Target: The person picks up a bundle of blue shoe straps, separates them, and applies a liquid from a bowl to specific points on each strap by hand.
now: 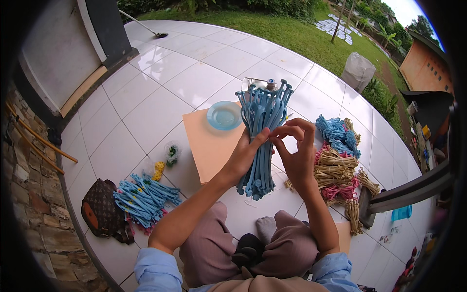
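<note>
A thick bundle of blue plastic strips (261, 127) stands upright in front of me. My left hand (243, 155) is wrapped around its middle and grips it. The fingers of my right hand (294, 151) pinch at the right side of the bundle, thumb and forefinger touching the strips. The bundle's lower ends hang above my knees.
A pile of blue strips (143, 197) lies at my left beside a brown bag (99, 209). An orange board (206, 146) carries a blue round lid (224, 116). Bundles of tan, pink and blue strips (338, 165) lie at my right. White floor tiles (146, 107) run to the grass (292, 34).
</note>
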Available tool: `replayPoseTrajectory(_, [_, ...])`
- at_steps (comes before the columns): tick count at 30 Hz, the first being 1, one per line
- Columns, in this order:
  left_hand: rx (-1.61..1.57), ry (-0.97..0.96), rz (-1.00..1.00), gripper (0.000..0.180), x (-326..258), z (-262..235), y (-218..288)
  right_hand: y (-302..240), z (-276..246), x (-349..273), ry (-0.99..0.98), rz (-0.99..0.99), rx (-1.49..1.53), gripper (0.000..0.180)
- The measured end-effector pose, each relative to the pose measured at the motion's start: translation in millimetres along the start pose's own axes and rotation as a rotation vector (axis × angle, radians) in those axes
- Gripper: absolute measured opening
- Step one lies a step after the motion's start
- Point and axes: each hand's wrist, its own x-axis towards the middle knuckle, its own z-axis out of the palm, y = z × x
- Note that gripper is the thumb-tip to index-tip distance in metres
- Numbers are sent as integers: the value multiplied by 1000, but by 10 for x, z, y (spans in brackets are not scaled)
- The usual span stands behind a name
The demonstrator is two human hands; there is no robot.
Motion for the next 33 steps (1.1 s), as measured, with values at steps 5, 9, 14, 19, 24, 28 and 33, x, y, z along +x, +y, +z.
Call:
replayPoseTrajectory(5, [5, 20, -29, 48, -5, -23, -23, -2, 38, -15, -6, 97, 102, 41])
replayPoseTrajectory(9, [23, -35, -29, 60, -15, -8, 10, 51, 55, -6, 43, 176, 368, 37])
replayPoseTrajectory(14, [-21, -99, -23, 59, -5, -1, 24, -2, 16, 21, 102, 269, 726, 38])
replayPoseTrajectory(19, [-34, -114, 8, 59, 0, 38, 41, -24, -25, 28, 144, 350, 947, 40])
replayPoseTrajectory(24, [-31, -119, -39, 59, -14, 10, 49, -2, -46, 38, 194, 555, 1053, 38])
replayPoseTrajectory(28, [-3, -99, 7, 59, -30, 13, 57, -52, -79, 79, 191, 509, 1127, 31])
replayPoseTrajectory(33, [144, 48, 92, 58, -53, 9, 33, -3, -229, 81, 184, 366, 743, 38])
